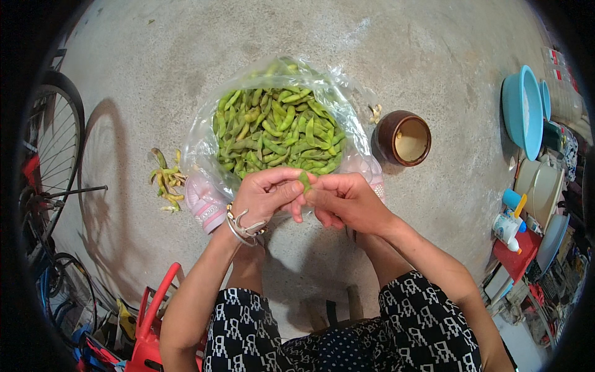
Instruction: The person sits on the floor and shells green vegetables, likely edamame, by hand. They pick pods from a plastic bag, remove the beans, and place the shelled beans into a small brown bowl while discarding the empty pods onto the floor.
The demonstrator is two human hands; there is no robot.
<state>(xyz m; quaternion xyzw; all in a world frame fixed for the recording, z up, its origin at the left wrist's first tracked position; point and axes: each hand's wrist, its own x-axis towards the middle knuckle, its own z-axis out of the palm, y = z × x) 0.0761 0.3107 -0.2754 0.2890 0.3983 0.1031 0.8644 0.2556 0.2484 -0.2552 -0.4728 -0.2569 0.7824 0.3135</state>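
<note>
Between my left hand [274,190] and my right hand [348,200], the fingertips of both pinch one green soybean pod [304,180]. Bracelets circle my left wrist. Just beyond my hands, a clear plastic bag [200,139] lies open on the floor, filled with green bean pods [279,125]. To its right stands a brown glazed pot [388,137] with a pale inside; a small light thing shows within it. A pile of yellowish pods [167,179] lies on the floor left of the bag.
Pale shell scraps [375,113] lie beside the pot. My pink shoes [204,204] flank the bag. A bicycle wheel [60,135] stands at the left, above a red plastic chair [153,307]. Blue basins [516,111], a white bottle [505,228] and other household goods line the right side.
</note>
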